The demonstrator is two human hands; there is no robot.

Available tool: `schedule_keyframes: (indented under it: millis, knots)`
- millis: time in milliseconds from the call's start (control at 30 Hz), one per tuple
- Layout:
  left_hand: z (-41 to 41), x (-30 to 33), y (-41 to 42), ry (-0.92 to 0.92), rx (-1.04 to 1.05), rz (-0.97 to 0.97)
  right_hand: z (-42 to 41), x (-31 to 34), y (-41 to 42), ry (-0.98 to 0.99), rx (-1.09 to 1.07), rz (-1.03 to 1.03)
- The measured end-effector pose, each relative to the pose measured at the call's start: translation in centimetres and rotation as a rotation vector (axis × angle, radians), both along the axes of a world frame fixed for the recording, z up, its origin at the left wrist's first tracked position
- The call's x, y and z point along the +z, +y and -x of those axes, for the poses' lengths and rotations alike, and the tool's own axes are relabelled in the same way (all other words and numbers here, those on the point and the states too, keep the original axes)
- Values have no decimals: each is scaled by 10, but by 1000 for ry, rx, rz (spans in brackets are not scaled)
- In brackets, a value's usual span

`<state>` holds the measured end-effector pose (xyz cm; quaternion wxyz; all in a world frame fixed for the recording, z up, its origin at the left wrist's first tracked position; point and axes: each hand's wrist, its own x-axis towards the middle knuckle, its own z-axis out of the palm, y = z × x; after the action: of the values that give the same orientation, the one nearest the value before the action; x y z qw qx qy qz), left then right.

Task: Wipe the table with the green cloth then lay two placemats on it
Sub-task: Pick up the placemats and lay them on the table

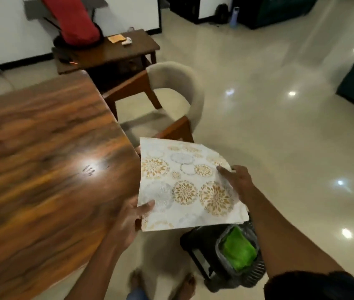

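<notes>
I hold a white placemat with gold and grey flower prints in the air, just off the right edge of the brown wooden table. My left hand pinches its near left corner with the thumb on top. My right hand grips its right edge, which curls upward. I cannot tell whether it is one mat or two stacked. The green cloth lies crumpled in a dark basket on the floor below the mat.
A beige chair with wooden arms stands at the table's right side, beyond the mat. A dark side table with a red bag stands against the far wall. Glossy tiled floor spreads to the right. My bare feet show below.
</notes>
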<state>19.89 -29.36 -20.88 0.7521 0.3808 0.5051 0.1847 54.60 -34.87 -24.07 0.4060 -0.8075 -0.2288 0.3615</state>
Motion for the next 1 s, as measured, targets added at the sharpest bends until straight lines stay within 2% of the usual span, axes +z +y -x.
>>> schedule_keyframes:
  millis: [100,167,367,533,700,800,1000]
  knots:
    - [46,6,12,26,-5,68,38,3,21,63,69,-90]
    - [65,6,27,52,61,96,64,15,37,66,106,-134]
    - [116,-34,94,207,235,60,125,27,59,14,267,-153]
    - [169,-28,118,243,337,14,187,49,94,-183,326,-33]
    - [227,-10,130,136,378,-13,244,59,140,-451,338,29]
    - [260,-2,143,143,440,-74,282,59,172,-479,384,11]
    - [310,5,181,283,628,-203,356,58,223,-503,502,-121]
